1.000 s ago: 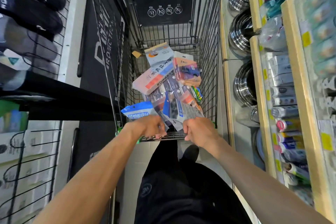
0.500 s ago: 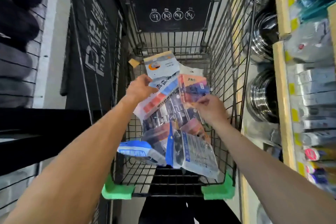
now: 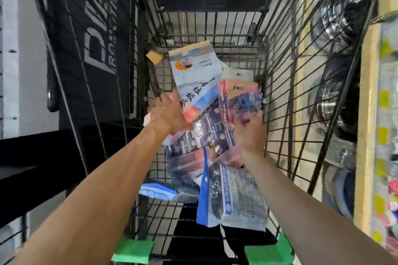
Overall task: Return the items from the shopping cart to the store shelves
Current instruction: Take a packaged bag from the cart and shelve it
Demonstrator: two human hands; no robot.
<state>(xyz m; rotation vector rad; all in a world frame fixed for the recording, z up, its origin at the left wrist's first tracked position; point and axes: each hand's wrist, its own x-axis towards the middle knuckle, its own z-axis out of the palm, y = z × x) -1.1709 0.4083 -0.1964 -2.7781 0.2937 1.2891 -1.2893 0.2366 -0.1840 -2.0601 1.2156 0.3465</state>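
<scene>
Hands grip glossy crinkled packets inside the wire-mesh cart (image 3: 280, 97): left (image 3: 167, 114) white pouch (image 3: 193, 75), right (image 3: 249, 133) pink pack (image 3: 239, 97).

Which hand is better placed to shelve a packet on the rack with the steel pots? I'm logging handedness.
Right, probably. The right hand already grips the pink packet beside the cart's right wall, and the steel pots lie just beyond it. The left hand is at the white packet, farther away.

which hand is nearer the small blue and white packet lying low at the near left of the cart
Left. The left hand reaches in above the blue and white packet on its side; the right hand is across the pile, grasping a pink-edged packet.
</scene>
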